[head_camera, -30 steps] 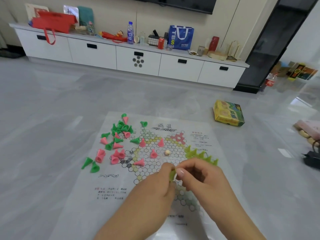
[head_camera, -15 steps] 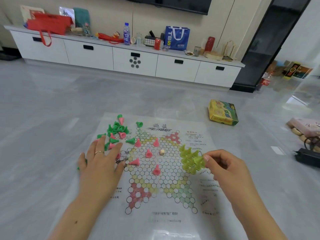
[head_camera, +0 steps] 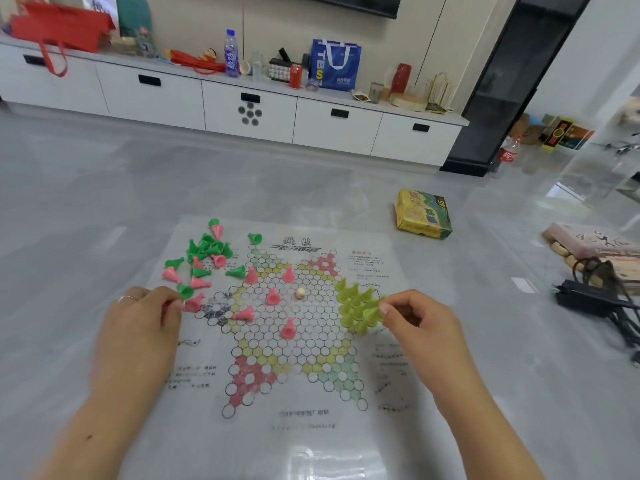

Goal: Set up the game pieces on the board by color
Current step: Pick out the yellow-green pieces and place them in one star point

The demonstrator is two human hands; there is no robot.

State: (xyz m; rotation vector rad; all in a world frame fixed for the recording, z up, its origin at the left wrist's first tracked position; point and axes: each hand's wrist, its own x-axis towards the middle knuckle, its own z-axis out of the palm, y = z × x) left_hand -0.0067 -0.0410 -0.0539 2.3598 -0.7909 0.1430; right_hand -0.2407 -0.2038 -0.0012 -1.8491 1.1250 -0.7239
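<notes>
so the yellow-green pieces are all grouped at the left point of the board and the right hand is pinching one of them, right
Not quite. The head view shows the yellow-green pieces grouped at the right point of the board, not the left. The right hand is indeed pinching one of them.

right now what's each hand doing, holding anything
left hand: pinches a pink cone piece
right hand: pinches a yellow-green cone piece

Pink cones (head_camera: 272, 296), green cones (head_camera: 207, 247) (yellow-green cluster (head_camera: 356, 303)).
</notes>
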